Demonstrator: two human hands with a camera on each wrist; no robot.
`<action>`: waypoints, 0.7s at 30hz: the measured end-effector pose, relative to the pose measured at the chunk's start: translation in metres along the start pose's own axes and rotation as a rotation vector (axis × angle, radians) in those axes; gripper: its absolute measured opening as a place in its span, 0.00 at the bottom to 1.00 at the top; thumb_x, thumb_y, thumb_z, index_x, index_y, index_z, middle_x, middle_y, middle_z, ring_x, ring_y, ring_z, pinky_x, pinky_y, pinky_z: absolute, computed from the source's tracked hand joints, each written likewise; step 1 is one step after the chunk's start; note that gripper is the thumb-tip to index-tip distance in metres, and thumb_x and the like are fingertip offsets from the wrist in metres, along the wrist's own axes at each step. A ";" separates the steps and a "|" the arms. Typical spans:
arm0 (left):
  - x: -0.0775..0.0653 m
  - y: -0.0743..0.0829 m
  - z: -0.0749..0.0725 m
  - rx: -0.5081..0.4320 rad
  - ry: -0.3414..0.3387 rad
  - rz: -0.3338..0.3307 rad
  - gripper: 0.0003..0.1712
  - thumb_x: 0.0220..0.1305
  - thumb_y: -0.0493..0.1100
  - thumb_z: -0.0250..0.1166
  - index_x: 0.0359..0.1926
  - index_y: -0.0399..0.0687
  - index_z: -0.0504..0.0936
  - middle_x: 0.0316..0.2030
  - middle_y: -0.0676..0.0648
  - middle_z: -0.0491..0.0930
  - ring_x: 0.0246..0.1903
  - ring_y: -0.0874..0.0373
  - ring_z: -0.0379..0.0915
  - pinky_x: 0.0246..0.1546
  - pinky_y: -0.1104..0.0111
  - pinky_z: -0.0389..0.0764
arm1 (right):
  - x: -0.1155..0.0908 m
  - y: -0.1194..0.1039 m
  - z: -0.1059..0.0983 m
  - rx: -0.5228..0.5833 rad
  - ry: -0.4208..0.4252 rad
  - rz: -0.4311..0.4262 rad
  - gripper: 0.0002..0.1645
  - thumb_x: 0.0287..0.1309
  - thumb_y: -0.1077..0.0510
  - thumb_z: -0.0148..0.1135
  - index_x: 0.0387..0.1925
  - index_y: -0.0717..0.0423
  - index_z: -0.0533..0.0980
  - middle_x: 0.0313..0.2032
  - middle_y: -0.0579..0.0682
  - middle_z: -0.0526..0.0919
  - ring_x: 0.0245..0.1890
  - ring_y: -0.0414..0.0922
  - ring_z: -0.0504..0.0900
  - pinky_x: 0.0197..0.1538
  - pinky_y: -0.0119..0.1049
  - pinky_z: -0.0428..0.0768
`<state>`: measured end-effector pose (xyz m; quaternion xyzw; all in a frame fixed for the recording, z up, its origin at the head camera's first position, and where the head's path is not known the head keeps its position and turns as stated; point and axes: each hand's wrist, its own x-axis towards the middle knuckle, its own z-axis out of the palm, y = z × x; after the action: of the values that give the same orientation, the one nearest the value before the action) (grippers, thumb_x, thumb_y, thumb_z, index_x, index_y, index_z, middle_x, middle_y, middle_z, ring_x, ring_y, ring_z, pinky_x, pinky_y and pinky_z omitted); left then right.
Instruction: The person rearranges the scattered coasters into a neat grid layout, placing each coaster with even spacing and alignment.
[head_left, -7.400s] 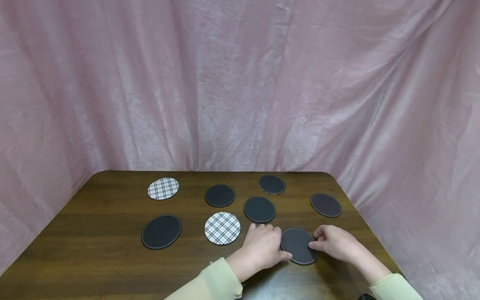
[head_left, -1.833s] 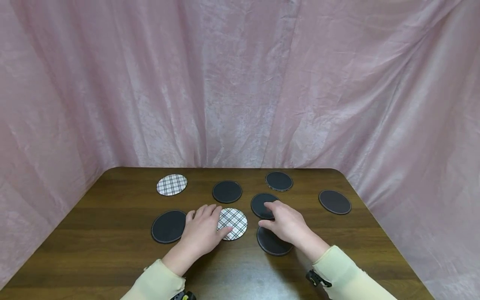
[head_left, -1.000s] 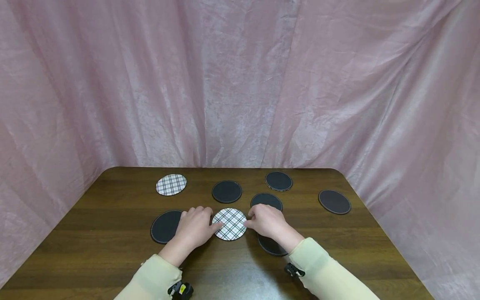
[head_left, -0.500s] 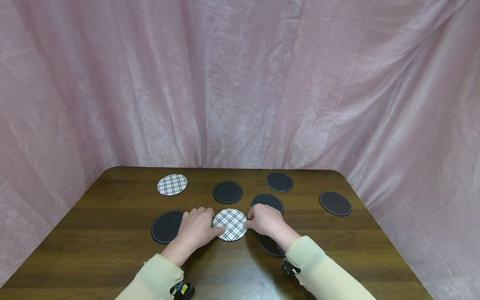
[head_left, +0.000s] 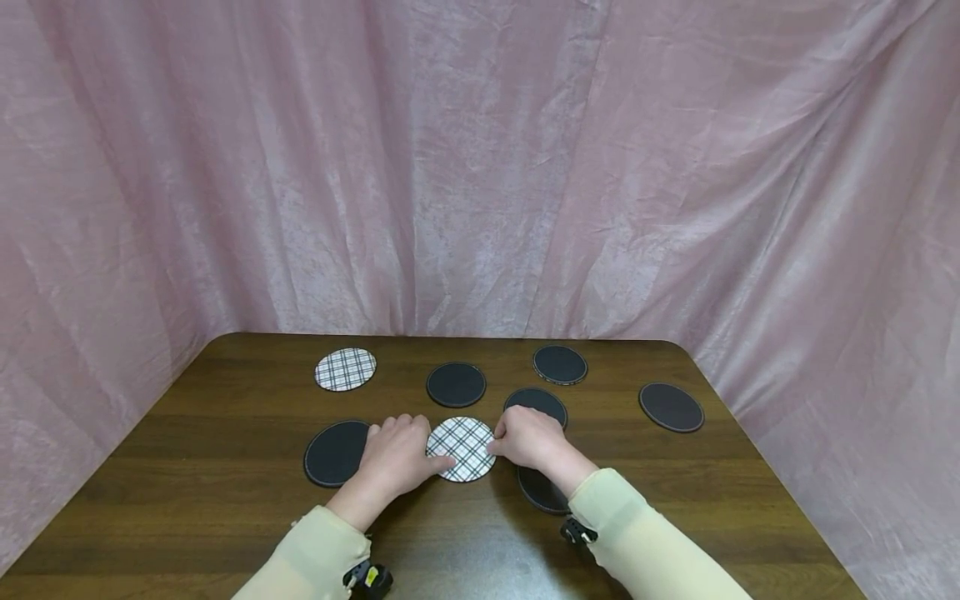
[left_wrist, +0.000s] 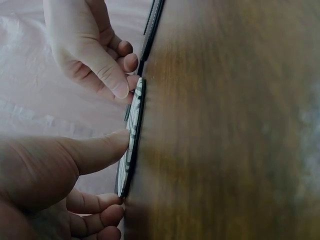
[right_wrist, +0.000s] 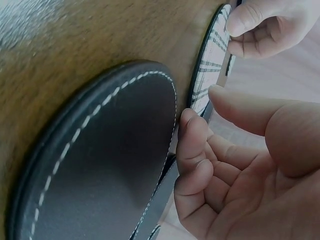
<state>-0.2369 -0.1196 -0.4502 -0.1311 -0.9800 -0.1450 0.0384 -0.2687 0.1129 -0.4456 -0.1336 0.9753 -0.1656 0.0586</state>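
A round coaster with a white, black-lined plaid top [head_left: 463, 446] lies on the brown wooden table between both hands. My left hand [head_left: 397, 457] holds its left side, thumb on the plaid face and fingers at the edge, as the left wrist view shows with the coaster [left_wrist: 131, 140] seen edge-on. At the opposite side, my right hand [head_left: 531, 437] pinches the rim between thumb and forefinger. Partly hidden below the right hand is a dark stitched coaster [head_left: 542, 492], large in the right wrist view. Another dark coaster [head_left: 534, 402] shows just behind that hand.
Left of the left hand lies a dark coaster [head_left: 333, 454]. Farther back are a second plaid coaster [head_left: 345, 369], dark coasters at centre [head_left: 456, 384] and right of centre [head_left: 559, 364], and one near the right edge [head_left: 671, 407]. A pink curtain [head_left: 480, 167] hangs behind the table.
The front dark coaster has shifted left, close to the plaid one. Both hands have left it and now grip the plaid coaster's sides. Over the last half second they barely move.
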 end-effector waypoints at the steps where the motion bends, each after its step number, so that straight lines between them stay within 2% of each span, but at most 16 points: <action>1: 0.000 0.000 0.000 -0.003 0.001 0.000 0.32 0.58 0.65 0.84 0.38 0.43 0.83 0.32 0.47 0.77 0.38 0.46 0.76 0.43 0.50 0.72 | 0.006 0.006 0.006 0.000 0.003 -0.005 0.21 0.66 0.45 0.79 0.17 0.39 0.83 0.20 0.37 0.74 0.26 0.40 0.72 0.32 0.43 0.72; 4: 0.000 0.000 0.000 -0.014 0.002 -0.005 0.32 0.58 0.65 0.84 0.38 0.42 0.82 0.32 0.47 0.77 0.38 0.45 0.76 0.43 0.49 0.72 | 0.029 0.031 0.032 -0.011 0.014 -0.028 0.21 0.65 0.41 0.79 0.17 0.34 0.82 0.21 0.36 0.76 0.27 0.41 0.73 0.32 0.46 0.74; 6: 0.000 0.000 0.000 -0.023 -0.001 -0.011 0.32 0.58 0.64 0.84 0.38 0.42 0.82 0.32 0.46 0.78 0.37 0.45 0.76 0.43 0.49 0.72 | 0.029 0.029 0.031 0.001 0.001 -0.013 0.18 0.64 0.42 0.80 0.20 0.35 0.85 0.24 0.36 0.79 0.29 0.42 0.76 0.34 0.47 0.76; 8: 0.000 0.000 -0.001 -0.031 -0.003 -0.015 0.33 0.57 0.64 0.85 0.38 0.41 0.82 0.31 0.46 0.78 0.37 0.45 0.76 0.44 0.48 0.73 | 0.035 0.036 0.037 0.004 -0.006 -0.015 0.14 0.64 0.41 0.80 0.23 0.32 0.87 0.28 0.35 0.81 0.31 0.41 0.76 0.35 0.46 0.76; 11: 0.000 0.001 -0.002 -0.038 -0.005 -0.019 0.33 0.57 0.63 0.85 0.39 0.41 0.82 0.31 0.46 0.78 0.36 0.46 0.76 0.44 0.48 0.73 | 0.029 0.030 0.030 0.007 -0.011 0.006 0.14 0.63 0.42 0.81 0.22 0.33 0.87 0.29 0.35 0.82 0.31 0.41 0.76 0.36 0.46 0.77; 14: 0.000 0.003 -0.003 -0.049 0.002 -0.019 0.34 0.56 0.61 0.86 0.42 0.39 0.82 0.30 0.47 0.80 0.35 0.47 0.78 0.43 0.49 0.73 | 0.010 0.012 0.010 0.030 0.012 0.012 0.16 0.62 0.45 0.81 0.21 0.37 0.85 0.27 0.37 0.80 0.30 0.41 0.75 0.35 0.45 0.75; 18: 0.000 0.005 -0.003 -0.069 0.013 -0.017 0.35 0.56 0.59 0.87 0.46 0.37 0.81 0.27 0.49 0.81 0.31 0.49 0.80 0.42 0.49 0.72 | -0.015 -0.012 -0.017 0.083 0.051 0.022 0.13 0.60 0.49 0.83 0.24 0.42 0.87 0.27 0.39 0.82 0.31 0.42 0.77 0.36 0.44 0.77; 21: 0.000 0.006 -0.002 -0.076 0.018 -0.010 0.33 0.56 0.58 0.88 0.44 0.39 0.80 0.25 0.50 0.79 0.28 0.51 0.79 0.41 0.50 0.72 | -0.013 -0.008 -0.014 0.101 0.076 0.030 0.12 0.58 0.49 0.84 0.26 0.43 0.86 0.28 0.39 0.82 0.31 0.43 0.78 0.36 0.44 0.77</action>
<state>-0.2350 -0.1150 -0.4463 -0.1263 -0.9740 -0.1835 0.0416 -0.2562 0.1140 -0.4289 -0.1093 0.9692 -0.2187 0.0308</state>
